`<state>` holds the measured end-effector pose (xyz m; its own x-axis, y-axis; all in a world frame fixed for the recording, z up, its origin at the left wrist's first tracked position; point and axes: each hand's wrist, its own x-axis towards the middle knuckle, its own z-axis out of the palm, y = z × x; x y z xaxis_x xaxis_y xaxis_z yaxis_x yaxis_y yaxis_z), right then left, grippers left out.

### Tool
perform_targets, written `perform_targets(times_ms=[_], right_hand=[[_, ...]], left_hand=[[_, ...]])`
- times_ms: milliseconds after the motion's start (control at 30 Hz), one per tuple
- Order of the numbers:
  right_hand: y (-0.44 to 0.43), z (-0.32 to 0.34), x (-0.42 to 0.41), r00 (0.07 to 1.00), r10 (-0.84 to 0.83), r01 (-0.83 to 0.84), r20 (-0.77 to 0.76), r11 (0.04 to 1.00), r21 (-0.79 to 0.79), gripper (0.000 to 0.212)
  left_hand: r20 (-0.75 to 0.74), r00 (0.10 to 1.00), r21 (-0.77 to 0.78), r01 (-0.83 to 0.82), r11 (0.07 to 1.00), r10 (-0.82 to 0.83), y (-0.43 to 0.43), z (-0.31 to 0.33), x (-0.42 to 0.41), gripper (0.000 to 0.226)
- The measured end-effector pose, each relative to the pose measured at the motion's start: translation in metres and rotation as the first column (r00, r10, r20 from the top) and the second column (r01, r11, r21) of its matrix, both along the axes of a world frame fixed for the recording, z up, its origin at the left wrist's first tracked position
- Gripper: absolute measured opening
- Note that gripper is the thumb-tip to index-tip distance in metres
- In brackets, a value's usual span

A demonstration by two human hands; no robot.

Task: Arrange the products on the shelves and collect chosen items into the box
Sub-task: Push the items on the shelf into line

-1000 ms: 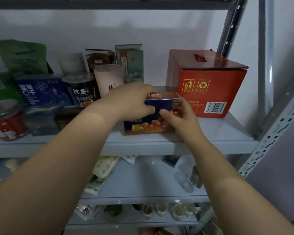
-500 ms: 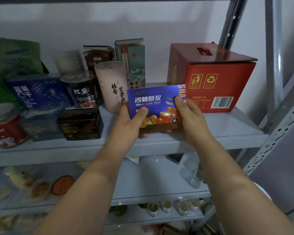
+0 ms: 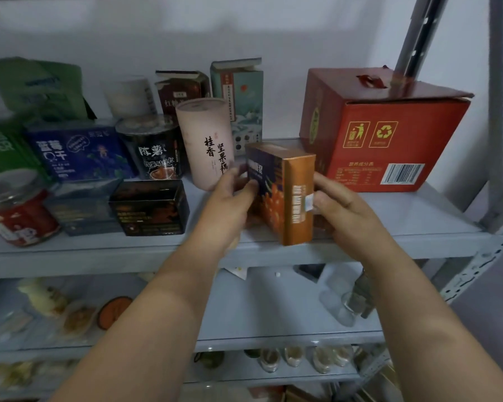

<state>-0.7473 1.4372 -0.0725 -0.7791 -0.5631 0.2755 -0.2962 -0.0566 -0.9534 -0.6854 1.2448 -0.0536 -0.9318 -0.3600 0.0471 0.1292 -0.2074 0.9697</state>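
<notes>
I have the blue-and-orange box [image 3: 282,195] clamped between both hands, upright, its narrow orange side turned to me. My left hand [image 3: 230,204] grips the blue face and my right hand [image 3: 340,210] pinches the orange side near a white sticker. The box sits over the front of the upper shelf [image 3: 404,233]; I cannot tell whether its base touches the shelf.

The gap is tight. The pink canister [image 3: 208,143] stands just beside my left fingers, and the red carton [image 3: 389,134] is close behind my right hand. Left of the canister is a black box [image 3: 150,207] at the front, with a dark can [image 3: 151,149] and a blue carton [image 3: 79,152] behind it. A red-labelled jar [image 3: 18,216] is at the far left. A teal box [image 3: 238,91] and a green pouch [image 3: 38,88] line the back wall. The lower shelf [image 3: 273,314] holds blurred packets.
</notes>
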Motion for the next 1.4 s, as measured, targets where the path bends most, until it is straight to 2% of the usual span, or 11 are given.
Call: perform_targets(times_ms=[133, 333, 433, 533, 633, 700, 833, 1000, 1167, 1300, 1400], right_hand=[[-0.008, 0.008, 0.009, 0.987, 0.003, 0.014, -0.162, 0.994, 0.109, 0.054], [-0.013, 0.009, 0.006, 0.977, -0.076, 0.111, -0.199, 0.979, 0.174, 0.063], [-0.016, 0.013, 0.009, 0.979, -0.119, 0.144, -0.163, 0.978, 0.154, 0.067], [-0.019, 0.014, 0.007, 0.979, -0.171, 0.185, -0.114, 0.974, 0.131, 0.057], [-0.018, 0.009, -0.001, 0.972, -0.220, 0.229, -0.087, 0.967, 0.112, 0.073], [-0.016, 0.009, -0.003, 0.967, -0.250, 0.254, -0.054, 0.962, 0.094, 0.075], [-0.011, 0.008, -0.006, 0.967, -0.256, 0.256, 0.002, 0.967, 0.016, 0.076], [-0.004, -0.001, -0.013, 0.966, -0.255, 0.244, -0.034, 0.949, -0.199, 0.058], [-0.003, -0.003, -0.012, 0.957, -0.283, 0.268, -0.063, 0.947, -0.178, 0.052], [-0.009, 0.003, -0.012, 0.947, -0.305, 0.319, 0.102, 0.933, -0.166, 0.032], [-0.007, 0.009, -0.012, 0.945, -0.203, 0.267, 0.255, 0.931, -0.248, 0.010]], left_hand=[[0.025, 0.999, -0.106, 0.037, 0.994, -0.034, 0.000, 0.003, 0.007, 0.025], [0.069, 0.990, -0.039, 0.125, 0.991, -0.122, 0.002, 0.011, 0.015, 0.010], [0.068, 0.985, 0.037, 0.158, 0.987, -0.161, -0.002, 0.007, 0.016, 0.032], [-0.038, 0.957, 0.114, 0.289, 0.951, -0.286, -0.008, 0.000, 0.014, 0.075], [-0.108, 0.916, 0.106, 0.396, 0.912, -0.385, -0.013, -0.006, 0.014, 0.082], [-0.104, 0.922, 0.128, 0.383, 0.915, -0.372, -0.014, -0.008, 0.014, 0.078], [-0.034, 0.969, 0.119, 0.247, 0.962, -0.244, -0.010, -0.001, 0.016, 0.031], [-0.023, 0.994, 0.117, 0.109, 0.987, -0.107, -0.007, 0.002, 0.012, 0.034], [-0.028, 0.998, 0.151, 0.065, 0.986, -0.061, -0.007, 0.001, 0.009, 0.034], [0.003, 0.998, -0.032, 0.068, 0.997, -0.068, -0.008, -0.002, 0.011, 0.029], [-0.004, 1.000, 0.009, 0.014, 1.000, -0.014, -0.010, -0.005, 0.007, 0.034]])
